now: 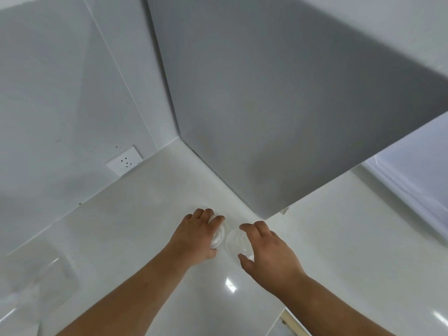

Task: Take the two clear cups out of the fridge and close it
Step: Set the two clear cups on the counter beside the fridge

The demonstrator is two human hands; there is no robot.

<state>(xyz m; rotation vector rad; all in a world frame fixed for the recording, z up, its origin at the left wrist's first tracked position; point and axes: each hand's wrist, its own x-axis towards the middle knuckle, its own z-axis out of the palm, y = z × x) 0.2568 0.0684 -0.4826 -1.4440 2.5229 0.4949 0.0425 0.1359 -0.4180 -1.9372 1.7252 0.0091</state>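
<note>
Two clear plastic cups stand side by side on the white countertop (135, 214), close to the grey side of the fridge (254, 105). My left hand (197, 235) wraps the left cup (219, 236) from above, fingers curled over its rim. My right hand (271, 253) grips the right cup (236, 242), with the thumb at its near side and the fingers on its far side. The cups almost touch each other. At the right edge a pale part of the fridge front (417, 170) shows; I cannot tell whether its door is closed.
A white wall socket (124, 161) sits low on the left wall. A clear plastic container (41, 280) lies on the counter at the lower left. The counter's front edge and a beige strip (291, 321) show at the bottom.
</note>
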